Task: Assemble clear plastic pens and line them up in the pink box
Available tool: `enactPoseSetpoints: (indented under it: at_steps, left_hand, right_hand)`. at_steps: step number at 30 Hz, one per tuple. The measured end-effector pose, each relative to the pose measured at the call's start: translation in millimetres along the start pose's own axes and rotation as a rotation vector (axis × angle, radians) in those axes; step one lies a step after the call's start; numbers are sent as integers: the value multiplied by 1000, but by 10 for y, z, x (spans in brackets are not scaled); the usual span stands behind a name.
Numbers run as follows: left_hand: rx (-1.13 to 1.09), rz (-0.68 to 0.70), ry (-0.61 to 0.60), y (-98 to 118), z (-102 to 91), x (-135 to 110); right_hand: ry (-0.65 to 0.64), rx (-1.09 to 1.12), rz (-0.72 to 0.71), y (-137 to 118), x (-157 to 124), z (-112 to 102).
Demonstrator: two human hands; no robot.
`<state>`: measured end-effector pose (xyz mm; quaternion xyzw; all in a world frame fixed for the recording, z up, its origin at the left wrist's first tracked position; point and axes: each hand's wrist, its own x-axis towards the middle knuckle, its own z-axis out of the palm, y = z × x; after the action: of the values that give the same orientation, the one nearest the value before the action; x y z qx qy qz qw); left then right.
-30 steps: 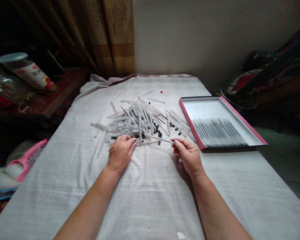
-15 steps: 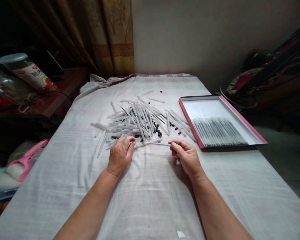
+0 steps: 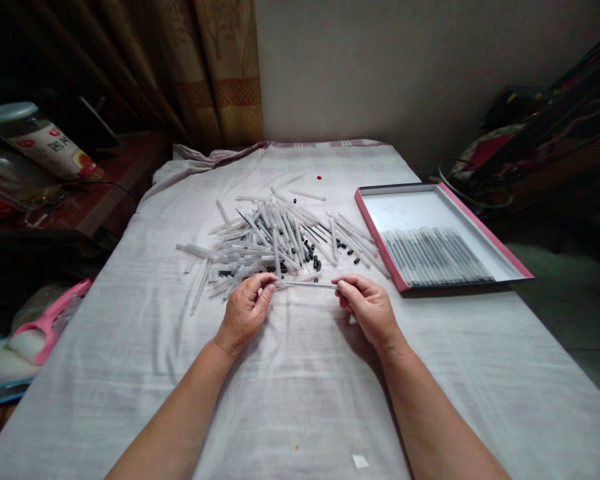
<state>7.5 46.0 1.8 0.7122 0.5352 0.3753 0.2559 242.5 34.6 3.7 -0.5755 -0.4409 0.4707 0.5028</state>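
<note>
A slender, pale pen [image 3: 310,285] stretches level between my two hands, just above the cloth. My left hand [image 3: 245,308] pinches its left end between thumb and forefinger. At the other end, the thumb and fingers of my right hand [image 3: 367,305] are closed round the pen. My fingertips hide both of its ends. Right behind my hands lies a loose pile of translucent pen barrels [image 3: 250,252] with some dark, thin refills among them. Small black pen plugs [image 3: 316,265] are scattered at the pile's right side.
To the right, a shallow pink-edged box [image 3: 420,207] holds a row of pens [image 3: 435,257]. A red plug [image 3: 319,177] lies at the back, a white scrap [image 3: 360,461] at the front. Pink-handled scissors [image 3: 47,327] and a lidded jar [image 3: 45,143] are off to the left.
My left hand has shifted slightly right, towards my right hand, so less of the pen shows between them. The whole view has moved slightly.
</note>
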Motion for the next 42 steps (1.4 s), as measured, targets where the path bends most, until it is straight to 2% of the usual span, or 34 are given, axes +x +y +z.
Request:
enactPoseSetpoints:
  at_steps: [6, 9, 11, 13, 17, 22, 26, 36, 42]
  left_hand:
    - [-2, 31, -6, 34, -1, -2]
    - [-79, 20, -36, 74, 33, -27]
    - [-176, -48, -57, 113, 73, -51]
    - [-282, -142, -85, 153, 117, -75]
    - [-394, -263, -151, 191, 188, -106]
    - [-410, -347, -133, 168, 235, -111]
    - [-476, -412, -165, 160, 235, -103]
    - [-492, -406, -172, 89, 256, -135]
    - [-535, -436, -183, 108, 226, -75]
  right_hand:
    - [-23, -16, 18, -11, -4, -14]
    - [-201, -75, 69, -51, -8, -80]
    - [-344, -132, 81, -78, -11, -142]
    - [-396, -179, 39, -92, -12, -197]
    - [-386, -244, -33, -68, -3, -238]
    - [-404, -289, -78, -30, 6, -191]
    - [-402, -301, -123, -26, 1, -169]
    - [-416, -321, -166, -27, -17, -120]
    - [-445, -354, -159, -35, -5, -110]
